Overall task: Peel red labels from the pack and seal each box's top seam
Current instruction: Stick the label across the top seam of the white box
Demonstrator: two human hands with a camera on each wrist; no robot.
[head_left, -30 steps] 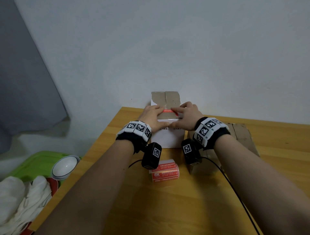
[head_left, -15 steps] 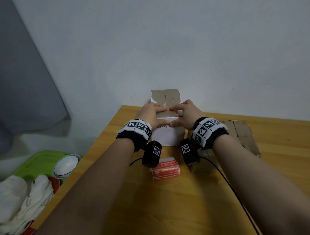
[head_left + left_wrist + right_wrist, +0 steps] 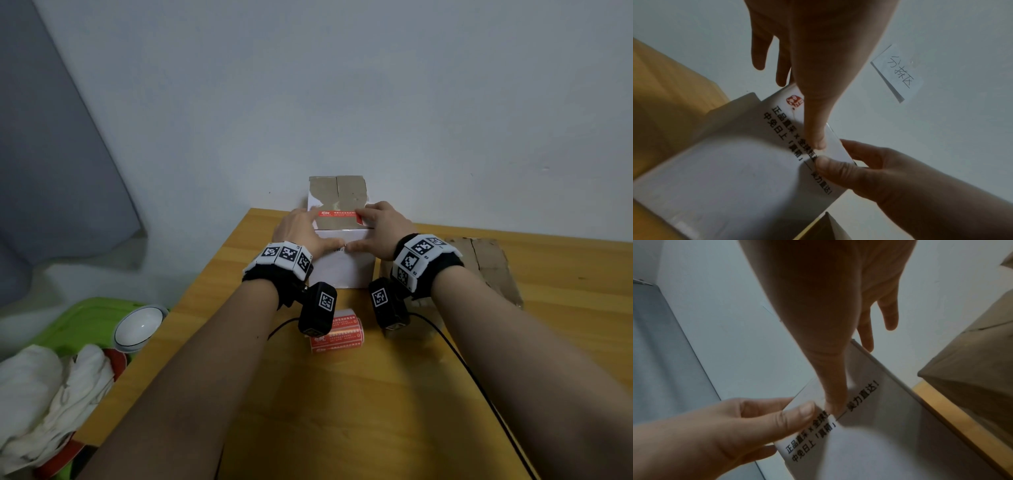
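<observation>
A white box (image 3: 342,270) with a brown cardboard top stands at the table's far edge against the wall. A red label (image 3: 337,214) lies across its top seam. My left hand (image 3: 299,228) presses the label's left end with straight fingers, and its thumb (image 3: 816,129) lies on the printed front face (image 3: 735,170). My right hand (image 3: 382,222) presses the right end, with its thumb (image 3: 832,386) on the front face (image 3: 879,443). The two thumb tips almost meet. The red label pack (image 3: 339,334) lies on the table below my wrists.
A brown cardboard box (image 3: 486,263) stands right of the white one, close to my right wrist. Cables (image 3: 459,356) trail over the wooden table (image 3: 342,411). Off the table's left edge lie a green tray (image 3: 85,322), a white bowl (image 3: 137,327) and white cloth (image 3: 41,394).
My fingers have slid apart from the middle of the label to its two ends, so the whole red strip now shows on the box top.
</observation>
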